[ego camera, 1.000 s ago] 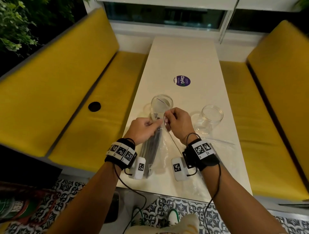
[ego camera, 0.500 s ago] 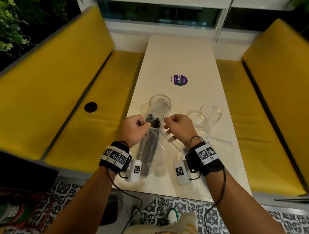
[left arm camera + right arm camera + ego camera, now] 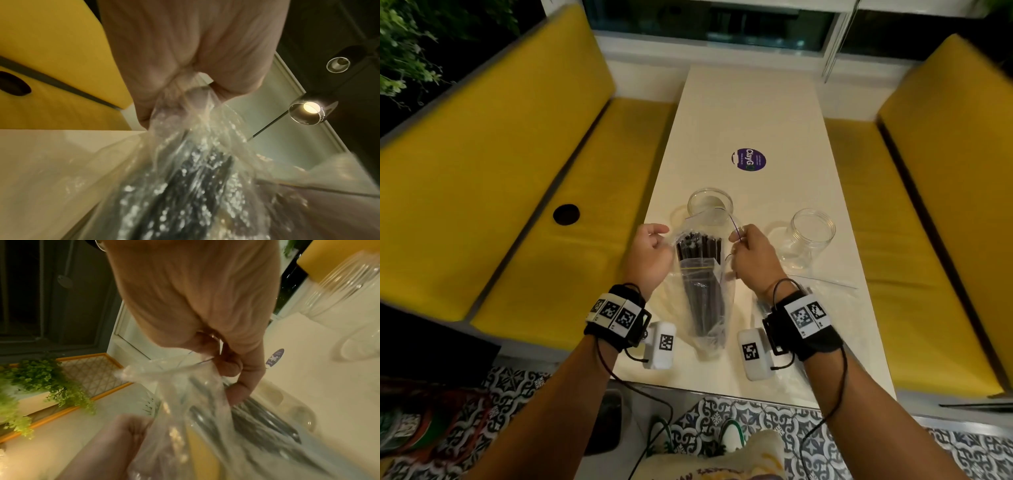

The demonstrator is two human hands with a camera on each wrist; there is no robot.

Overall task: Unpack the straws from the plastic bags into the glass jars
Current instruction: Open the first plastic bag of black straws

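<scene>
Both hands, left (image 3: 650, 253) and right (image 3: 753, 255), pinch the bag (image 3: 702, 274) mouth wide over the surface (image 3: 750, 113). The black straws (image 3: 698, 253) sit inside. Both jars (image 3: 710, 204) look empty, so nothing is unpacked yet.

Crinkly glossy clear plastic bag (image 3: 702, 274), transparent glass jars (image 3: 812, 236), smooth white table (image 3: 750, 113)

Straws' (image 3: 700, 274) lower ends blurred by bag (image 3: 714, 329).
</scene>
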